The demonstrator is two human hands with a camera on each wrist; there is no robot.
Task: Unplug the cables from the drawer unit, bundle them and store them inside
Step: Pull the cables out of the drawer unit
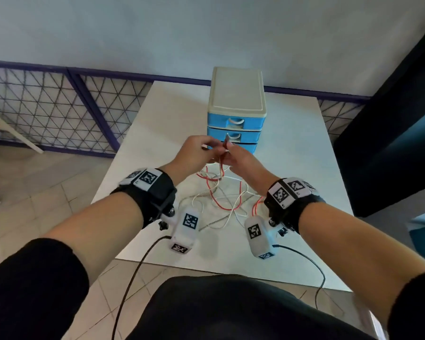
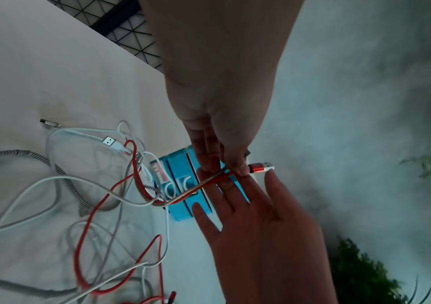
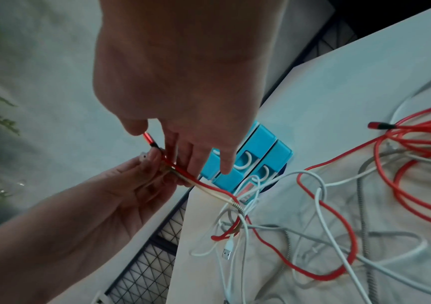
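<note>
Apparently untouched, tangled cables [image 1: 221, 200] sprawl across white table [image 1: 292, 143] near lattice railing [image 1: 47, 106].

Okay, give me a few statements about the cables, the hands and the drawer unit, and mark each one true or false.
1. Both hands hold cable ends together in front of the blue plastic drawer unit with the cream top. True: the left hand and the right hand meet there.
2. The red braided cable lies wholly on the table. False: its end with the red metal plug is lifted in the grip of the left hand.
3. The white cables lie loose and tangled on the white table. True.
4. The top drawer is pulled fully out. False: it sits closed in the head view.
</note>
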